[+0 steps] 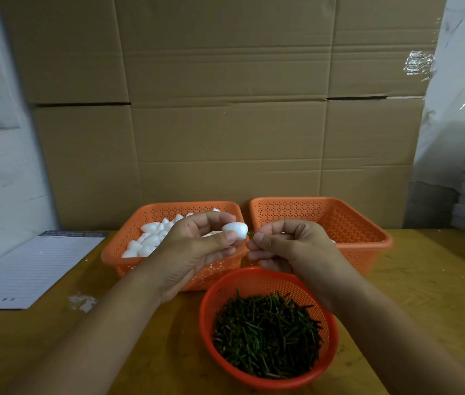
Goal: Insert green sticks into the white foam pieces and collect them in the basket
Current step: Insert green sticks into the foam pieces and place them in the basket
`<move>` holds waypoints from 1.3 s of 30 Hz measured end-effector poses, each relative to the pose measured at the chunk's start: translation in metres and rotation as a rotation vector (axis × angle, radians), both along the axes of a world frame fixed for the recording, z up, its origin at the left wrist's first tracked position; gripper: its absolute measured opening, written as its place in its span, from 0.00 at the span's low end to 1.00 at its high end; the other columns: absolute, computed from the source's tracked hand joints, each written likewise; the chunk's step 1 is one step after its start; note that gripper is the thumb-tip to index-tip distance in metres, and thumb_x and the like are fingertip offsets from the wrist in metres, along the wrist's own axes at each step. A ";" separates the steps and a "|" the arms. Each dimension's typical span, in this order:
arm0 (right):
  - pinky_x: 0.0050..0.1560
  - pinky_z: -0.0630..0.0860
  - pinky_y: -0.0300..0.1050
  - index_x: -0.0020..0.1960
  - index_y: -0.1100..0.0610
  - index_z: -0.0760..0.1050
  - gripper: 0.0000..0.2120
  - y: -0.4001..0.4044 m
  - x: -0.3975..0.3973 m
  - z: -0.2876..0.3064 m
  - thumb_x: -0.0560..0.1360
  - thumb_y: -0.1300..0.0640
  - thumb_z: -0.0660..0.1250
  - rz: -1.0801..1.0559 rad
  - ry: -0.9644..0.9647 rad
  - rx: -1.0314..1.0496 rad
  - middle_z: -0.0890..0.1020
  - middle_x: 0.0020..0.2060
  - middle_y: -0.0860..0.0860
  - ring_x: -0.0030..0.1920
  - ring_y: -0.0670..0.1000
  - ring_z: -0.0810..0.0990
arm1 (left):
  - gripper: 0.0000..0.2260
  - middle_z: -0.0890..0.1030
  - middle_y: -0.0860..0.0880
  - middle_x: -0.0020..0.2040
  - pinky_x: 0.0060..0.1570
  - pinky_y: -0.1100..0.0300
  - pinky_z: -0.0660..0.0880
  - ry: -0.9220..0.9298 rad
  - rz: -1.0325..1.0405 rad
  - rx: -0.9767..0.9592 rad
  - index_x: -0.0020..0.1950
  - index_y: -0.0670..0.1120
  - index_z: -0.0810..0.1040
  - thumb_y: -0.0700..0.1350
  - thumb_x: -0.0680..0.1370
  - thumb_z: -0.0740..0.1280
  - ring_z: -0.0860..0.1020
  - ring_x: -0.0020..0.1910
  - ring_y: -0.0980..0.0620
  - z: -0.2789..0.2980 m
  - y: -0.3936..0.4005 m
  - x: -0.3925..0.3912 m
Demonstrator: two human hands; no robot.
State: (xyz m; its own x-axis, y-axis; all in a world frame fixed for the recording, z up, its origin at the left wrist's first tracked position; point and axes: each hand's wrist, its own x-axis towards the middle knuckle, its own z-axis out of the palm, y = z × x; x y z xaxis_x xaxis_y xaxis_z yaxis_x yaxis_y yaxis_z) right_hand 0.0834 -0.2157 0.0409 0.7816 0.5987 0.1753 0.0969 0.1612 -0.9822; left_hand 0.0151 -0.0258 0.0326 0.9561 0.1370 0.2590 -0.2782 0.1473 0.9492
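foam pieces (147, 240): white | sticks (265, 334): dark green | round basket (265, 380): red-orange mesh | two square baskets (339, 212) behind it: orange, perforated star pattern | desk (425, 280): yellow-brown | notepad (32, 269): white, ruled | cardboard (225, 109): tan

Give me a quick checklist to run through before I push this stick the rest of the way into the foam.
1. Left hand grips the foam piece: ok.
2. Right hand pinches the green stick: ok.
3. Stick tip meets the foam's end: ok.
4. Stick depth in the foam: cannot tell.
5. Right basket has room for the finished piece: ok.
6. Round basket holds more sticks: ok.
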 end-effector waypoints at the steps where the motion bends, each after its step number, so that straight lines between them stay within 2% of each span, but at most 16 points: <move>1: 0.37 0.80 0.38 0.48 0.62 0.81 0.03 0.000 0.000 0.000 0.75 0.62 0.71 -0.008 -0.011 -0.009 0.87 0.43 0.58 0.44 0.53 0.87 | 0.18 0.84 0.42 0.57 0.52 0.58 0.80 0.000 -0.001 0.020 0.59 0.41 0.79 0.41 0.71 0.76 0.84 0.56 0.45 0.000 -0.001 0.000; 8: 0.35 0.78 0.36 0.48 0.60 0.83 0.04 0.000 -0.003 0.001 0.75 0.59 0.72 -0.053 -0.052 -0.048 0.87 0.41 0.56 0.41 0.51 0.87 | 0.10 0.85 0.44 0.55 0.51 0.60 0.80 -0.004 -0.007 0.061 0.52 0.48 0.85 0.42 0.71 0.76 0.84 0.57 0.46 -0.003 -0.006 0.000; 14: 0.36 0.79 0.37 0.52 0.59 0.81 0.06 0.000 -0.003 0.002 0.75 0.60 0.72 -0.035 -0.047 -0.062 0.87 0.43 0.55 0.43 0.52 0.87 | 0.15 0.84 0.43 0.59 0.52 0.58 0.80 -0.020 -0.003 0.022 0.58 0.42 0.81 0.41 0.72 0.75 0.83 0.58 0.44 -0.002 -0.003 0.000; 17: 0.35 0.79 0.37 0.51 0.59 0.81 0.04 -0.001 -0.003 0.002 0.76 0.60 0.71 -0.051 -0.044 -0.052 0.87 0.43 0.55 0.41 0.51 0.86 | 0.17 0.83 0.42 0.60 0.52 0.58 0.80 -0.022 0.007 -0.004 0.59 0.42 0.80 0.40 0.71 0.74 0.82 0.59 0.42 -0.001 -0.001 0.000; 27: 0.35 0.78 0.36 0.49 0.59 0.82 0.03 -0.001 -0.004 0.001 0.77 0.61 0.70 -0.066 -0.093 -0.073 0.87 0.42 0.54 0.41 0.50 0.87 | 0.15 0.85 0.43 0.56 0.50 0.60 0.80 -0.020 0.016 -0.017 0.56 0.43 0.82 0.41 0.70 0.75 0.84 0.55 0.46 -0.002 -0.001 0.001; 39: 0.33 0.78 0.36 0.46 0.61 0.81 0.06 0.003 -0.006 0.001 0.79 0.62 0.67 -0.108 -0.168 -0.084 0.87 0.39 0.55 0.37 0.49 0.85 | 0.17 0.85 0.42 0.56 0.51 0.59 0.80 -0.005 0.015 0.012 0.58 0.42 0.81 0.41 0.70 0.75 0.84 0.56 0.46 -0.003 0.001 0.002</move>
